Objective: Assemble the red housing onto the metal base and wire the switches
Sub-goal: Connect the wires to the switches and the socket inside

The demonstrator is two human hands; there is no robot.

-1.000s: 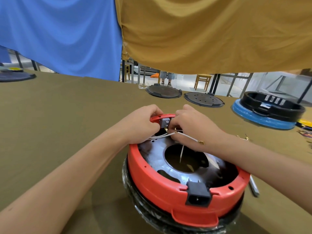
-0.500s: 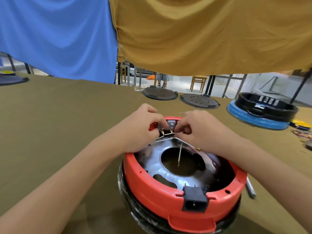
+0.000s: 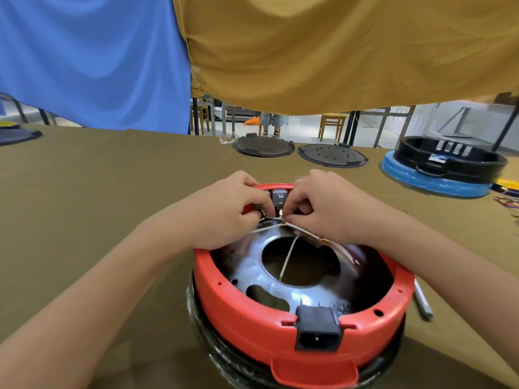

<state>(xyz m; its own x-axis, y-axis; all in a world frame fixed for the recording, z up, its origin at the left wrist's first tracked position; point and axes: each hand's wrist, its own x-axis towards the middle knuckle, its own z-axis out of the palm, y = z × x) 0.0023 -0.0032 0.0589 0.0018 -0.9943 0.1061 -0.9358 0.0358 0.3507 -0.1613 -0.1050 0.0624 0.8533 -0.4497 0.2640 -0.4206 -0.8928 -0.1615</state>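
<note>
Both your hands, left hand [image 3: 224, 209] and right hand [image 3: 323, 206], pinch white wires [image 3: 288, 258] at the grey switch [image 3: 279, 198] on the red housing's [image 3: 247, 313] far rim. Tug sideways and that terminal probably bends.

text: none legible | labels: none | brands: none | numbers: none | signs: none

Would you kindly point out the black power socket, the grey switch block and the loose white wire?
Black power socket [image 3: 317, 331], head view, front face.
Grey switch block [image 3: 279, 196], head view, visible body.
Loose white wire [image 3: 288, 258], head view, mid-length over the hole.
</note>
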